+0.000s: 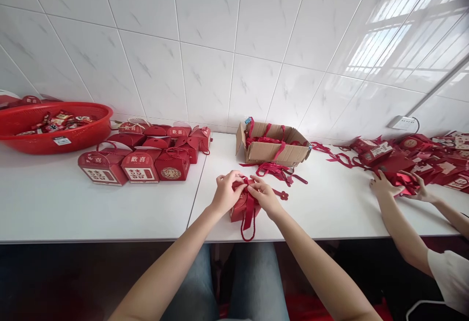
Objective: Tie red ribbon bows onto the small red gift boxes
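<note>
A small red gift box (237, 212) stands near the table's front edge, between my two hands. A dark red ribbon (249, 211) lies over its top and hangs down the front, next to a looped cord handle (248, 237). My left hand (227, 191) pinches the ribbon at the top from the left. From the right, my right hand (263, 195) pinches it too, the fingertips of both hands close together. A flower-ended tag (283, 195) lies just right of the box. The knot itself is partly hidden by my fingers.
Behind the box, a cardboard carton (278, 151) holds red ribbons, with loose ribbons (278, 170) before it. Finished-looking red boxes (140, 165) stand left, beside a red basket (73, 138) of sweets. At right, a co-worker's hands (383, 184) handle a red box near a pile (417, 152).
</note>
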Demonstrator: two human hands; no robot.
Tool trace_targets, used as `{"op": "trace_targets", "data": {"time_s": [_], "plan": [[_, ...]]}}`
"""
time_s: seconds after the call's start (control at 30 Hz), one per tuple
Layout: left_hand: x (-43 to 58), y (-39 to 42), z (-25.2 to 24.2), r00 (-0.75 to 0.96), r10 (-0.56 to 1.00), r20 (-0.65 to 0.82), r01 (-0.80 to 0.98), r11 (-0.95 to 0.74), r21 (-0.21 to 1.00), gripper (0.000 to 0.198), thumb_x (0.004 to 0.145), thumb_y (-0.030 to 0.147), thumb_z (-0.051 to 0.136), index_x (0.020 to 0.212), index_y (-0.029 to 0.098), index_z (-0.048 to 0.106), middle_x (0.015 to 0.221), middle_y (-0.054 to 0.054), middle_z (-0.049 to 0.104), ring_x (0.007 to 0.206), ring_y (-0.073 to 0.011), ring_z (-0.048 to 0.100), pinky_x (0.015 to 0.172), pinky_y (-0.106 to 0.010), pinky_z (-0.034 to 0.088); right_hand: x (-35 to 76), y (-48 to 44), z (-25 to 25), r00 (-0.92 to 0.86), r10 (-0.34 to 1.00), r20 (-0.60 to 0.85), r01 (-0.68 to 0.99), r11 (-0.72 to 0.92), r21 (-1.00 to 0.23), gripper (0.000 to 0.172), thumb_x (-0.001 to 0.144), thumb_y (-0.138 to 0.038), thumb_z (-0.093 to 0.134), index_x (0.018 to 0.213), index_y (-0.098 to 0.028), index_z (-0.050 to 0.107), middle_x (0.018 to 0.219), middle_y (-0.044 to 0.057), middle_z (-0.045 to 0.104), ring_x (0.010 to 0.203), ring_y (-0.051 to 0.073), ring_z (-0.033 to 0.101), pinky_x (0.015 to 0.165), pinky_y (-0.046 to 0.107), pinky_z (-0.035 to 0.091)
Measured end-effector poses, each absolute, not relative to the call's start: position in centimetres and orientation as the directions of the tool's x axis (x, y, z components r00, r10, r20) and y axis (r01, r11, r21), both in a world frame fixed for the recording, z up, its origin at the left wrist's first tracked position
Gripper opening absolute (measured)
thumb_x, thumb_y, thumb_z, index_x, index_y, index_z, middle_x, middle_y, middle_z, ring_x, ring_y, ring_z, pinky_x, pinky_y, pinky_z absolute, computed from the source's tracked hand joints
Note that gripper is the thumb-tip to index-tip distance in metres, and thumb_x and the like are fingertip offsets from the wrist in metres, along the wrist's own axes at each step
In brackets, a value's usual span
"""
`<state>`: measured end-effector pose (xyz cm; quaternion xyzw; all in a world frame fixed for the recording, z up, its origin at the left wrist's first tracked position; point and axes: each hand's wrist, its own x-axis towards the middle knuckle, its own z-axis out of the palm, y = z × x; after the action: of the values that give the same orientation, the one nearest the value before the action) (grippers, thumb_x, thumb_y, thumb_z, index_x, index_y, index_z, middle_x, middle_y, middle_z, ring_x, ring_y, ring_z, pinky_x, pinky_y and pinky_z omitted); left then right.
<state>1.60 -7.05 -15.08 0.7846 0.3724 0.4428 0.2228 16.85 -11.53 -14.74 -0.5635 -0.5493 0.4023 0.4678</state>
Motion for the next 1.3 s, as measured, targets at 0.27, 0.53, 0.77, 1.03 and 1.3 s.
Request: {"op": "trace_targets", "data": {"time_s": [0.27,0.53,0.77,1.03,1.3], "plan": [[0.3,-8.3,-14.3,0.474,0.75,0.461,0.402,-0.65,0.645,0.01,0.078,0.018,0.058,0.086,0.02,0.063,0.088,-0.005,0.067,0.091,-0.0223,0.055,0.081,-0.038,0.046,15.7,-12.2,-14.6,0.188,0.982,0.033,0.187,-0.003,-0.982,0.022,0.079,-0.036,0.059,0.075,-0.019,0.072,0.144,0.01,0.038,0.134,0.027,0.032,0.105,0.04,0.031],[-0.2,-7.2,-14.5,0.527,0.709,0.469,0.362,-0.687,0.63,0.013,0.078,0.016,0.058,0.084,0.021,0.068,0.084,-0.004,0.067,0.086,-0.0193,0.059,0.079,-0.035,0.048,15.4,-14.1,-14.5,0.198,0.978,0.066,0.268,0.011,-0.963,0.027,0.081,-0.041,0.058,0.088,-0.021,0.074,0.138,0.013,0.045,0.131,0.031,0.039,0.098,0.046,0.041],[-0.7,-7.6,-14.4,0.498,0.742,0.449,0.345,-0.644,0.683,0.014,0.08,0.015,0.056,0.085,0.019,0.069,0.087,-0.005,0.066,0.088,-0.0185,0.06,0.083,-0.035,0.049,18.9,-11.7,-14.7,0.025,0.981,0.191,0.454,0.159,-0.876,0.043,0.08,-0.022,0.053,0.123,-0.023,0.053,0.134,0.011,0.05,0.123,0.024,0.048,0.096,0.044,0.042],[-0.9,-7.7,-14.9,0.469,0.721,0.51,0.373,-0.685,0.626,0.013,0.079,0.014,0.055,0.083,0.019,0.067,0.086,-0.005,0.066,0.086,-0.0182,0.061,0.081,-0.034,0.049,19.6,-8.9,-13.2,-0.339,0.872,0.353,0.686,0.486,-0.542,0.027,0.084,-0.019,0.051,0.11,-0.021,0.059,0.091,0.005,0.07,0.086,0.018,0.064,0.094,0.046,0.04],[-0.9,-7.8,-14.8,0.465,0.711,0.527,0.399,-0.7,0.593,0.011,0.08,0.015,0.056,0.083,0.019,0.067,0.084,-0.005,0.067,0.085,-0.0187,0.061,0.08,-0.035,0.048,20.3,-13.7,-9.9,-0.39,0.884,0.257,0.754,0.466,-0.463,0.025,0.087,-0.033,0.051,0.109,-0.022,0.059,0.055,-0.002,0.059,0.053,0.015,0.054,0.06,0.028,0.043]]}}
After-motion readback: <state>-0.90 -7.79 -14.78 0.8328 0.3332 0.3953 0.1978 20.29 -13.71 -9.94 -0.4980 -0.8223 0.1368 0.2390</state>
